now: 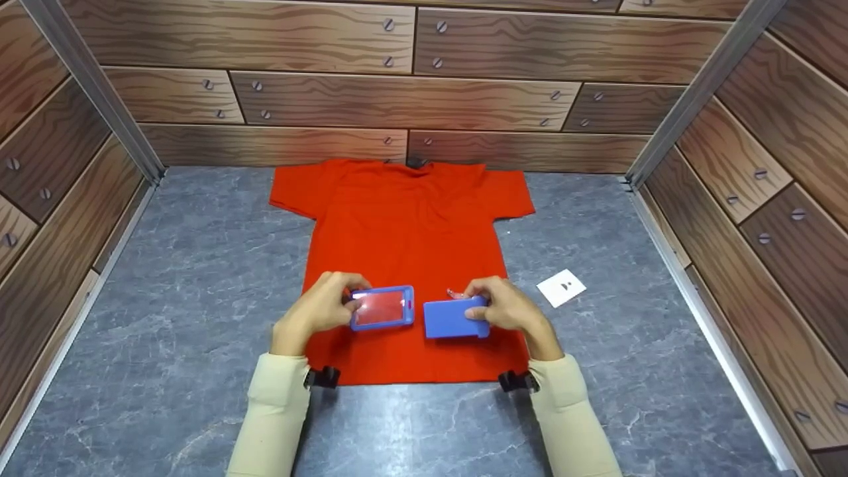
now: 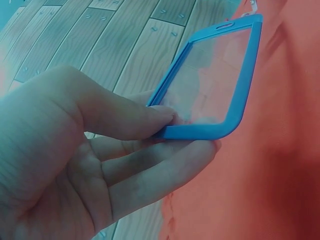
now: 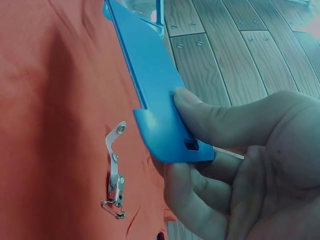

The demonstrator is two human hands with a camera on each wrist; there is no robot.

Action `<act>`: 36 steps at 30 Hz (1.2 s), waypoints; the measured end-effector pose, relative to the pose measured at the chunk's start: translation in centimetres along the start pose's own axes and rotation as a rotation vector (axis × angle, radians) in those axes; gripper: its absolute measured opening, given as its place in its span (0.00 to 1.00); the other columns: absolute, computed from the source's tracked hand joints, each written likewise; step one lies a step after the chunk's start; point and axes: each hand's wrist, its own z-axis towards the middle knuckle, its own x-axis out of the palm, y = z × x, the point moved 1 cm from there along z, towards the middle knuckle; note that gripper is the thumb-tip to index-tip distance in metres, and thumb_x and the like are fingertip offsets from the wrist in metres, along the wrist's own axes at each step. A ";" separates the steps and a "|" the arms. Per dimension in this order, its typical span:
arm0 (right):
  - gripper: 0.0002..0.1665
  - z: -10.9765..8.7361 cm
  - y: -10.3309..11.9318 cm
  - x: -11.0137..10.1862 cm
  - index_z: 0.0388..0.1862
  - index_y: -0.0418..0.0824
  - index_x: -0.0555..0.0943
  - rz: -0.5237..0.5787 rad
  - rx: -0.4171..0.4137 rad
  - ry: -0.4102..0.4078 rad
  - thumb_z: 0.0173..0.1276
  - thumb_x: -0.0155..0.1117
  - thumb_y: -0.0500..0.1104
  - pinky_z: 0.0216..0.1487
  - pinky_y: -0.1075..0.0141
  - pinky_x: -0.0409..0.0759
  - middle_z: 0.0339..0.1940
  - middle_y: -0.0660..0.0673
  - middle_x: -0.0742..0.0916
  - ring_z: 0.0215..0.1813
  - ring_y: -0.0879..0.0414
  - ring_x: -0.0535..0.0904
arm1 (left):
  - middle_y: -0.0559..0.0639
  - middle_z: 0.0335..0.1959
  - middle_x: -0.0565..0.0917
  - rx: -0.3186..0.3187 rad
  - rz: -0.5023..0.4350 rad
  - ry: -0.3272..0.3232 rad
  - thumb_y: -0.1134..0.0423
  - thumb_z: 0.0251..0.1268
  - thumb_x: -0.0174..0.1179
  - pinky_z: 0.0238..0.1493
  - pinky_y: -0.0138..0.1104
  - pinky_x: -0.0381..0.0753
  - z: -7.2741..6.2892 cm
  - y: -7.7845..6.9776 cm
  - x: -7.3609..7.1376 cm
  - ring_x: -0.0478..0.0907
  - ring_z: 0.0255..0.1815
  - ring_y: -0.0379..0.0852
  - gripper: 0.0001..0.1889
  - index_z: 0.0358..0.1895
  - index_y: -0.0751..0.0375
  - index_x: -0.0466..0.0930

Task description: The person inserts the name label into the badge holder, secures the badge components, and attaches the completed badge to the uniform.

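My left hand [image 1: 319, 308] pinches a blue-framed ID badge holder front [image 1: 381, 309] with a clear window, thumb on the window side at one end. In the left wrist view the frame [image 2: 244, 82] is tilted, its slotted end pointing away from the palm. My right hand [image 1: 509, 306] grips the holder's solid blue back panel [image 1: 450, 319] between thumb and fingers. The two parts are held side by side, apart, above a red T-shirt [image 1: 404, 238]. Near the right fingers lies a clear strap badge clip [image 3: 117, 187] with a metal end, on the shirt.
A white card [image 1: 561, 288] with a small dark figure printed on it lies on the grey marbled surface [image 1: 205, 265], right of the shirt. Wood-plank-patterned walls [image 1: 397, 99] stand at the back and both sides, with metal corner posts [image 1: 702, 93].
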 end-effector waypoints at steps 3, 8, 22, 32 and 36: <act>0.06 0.0 -0.1 0.1 0.39 0.34 0.86 0.000 0.004 0.006 0.63 0.74 0.31 0.39 0.63 0.73 0.33 0.39 0.86 0.35 0.52 0.75 | 0.53 0.43 0.88 -0.005 0.006 -0.001 0.73 0.64 0.64 0.47 0.43 0.87 0.0 0.0 0.0 0.80 0.40 0.49 0.13 0.50 0.59 0.88; 0.07 0.2 -0.5 0.3 0.38 0.35 0.85 -0.008 0.008 0.018 0.63 0.74 0.32 0.33 0.65 0.69 0.27 0.44 0.82 0.30 0.55 0.70 | 0.54 0.44 0.88 -0.001 0.020 -0.015 0.74 0.63 0.65 0.48 0.45 0.87 -0.1 0.0 -0.1 0.79 0.41 0.50 0.14 0.50 0.58 0.88; 0.07 0.8 -1.3 1.1 0.36 0.33 0.85 -0.003 -0.001 0.024 0.61 0.76 0.31 0.29 0.68 0.68 0.25 0.46 0.78 0.28 0.57 0.68 | 0.53 0.44 0.89 0.017 0.005 -0.022 0.76 0.62 0.63 0.46 0.44 0.86 -0.1 0.1 -0.2 0.79 0.40 0.50 0.16 0.50 0.58 0.89; 0.07 1.2 -1.2 1.7 0.34 0.35 0.85 -0.041 0.037 0.031 0.61 0.76 0.33 0.44 0.62 0.78 0.59 0.30 0.87 0.55 0.39 0.85 | 0.53 0.45 0.88 0.000 0.009 -0.013 0.76 0.63 0.62 0.46 0.43 0.87 -0.1 0.1 -0.2 0.79 0.41 0.50 0.16 0.51 0.59 0.88; 0.07 1.2 -1.3 1.9 0.34 0.34 0.84 -0.037 0.032 0.030 0.61 0.76 0.33 0.44 0.61 0.79 0.60 0.30 0.86 0.60 0.36 0.84 | 0.53 0.45 0.88 -0.010 0.010 -0.014 0.76 0.63 0.62 0.46 0.43 0.87 -0.1 0.1 -0.1 0.79 0.41 0.50 0.16 0.51 0.59 0.88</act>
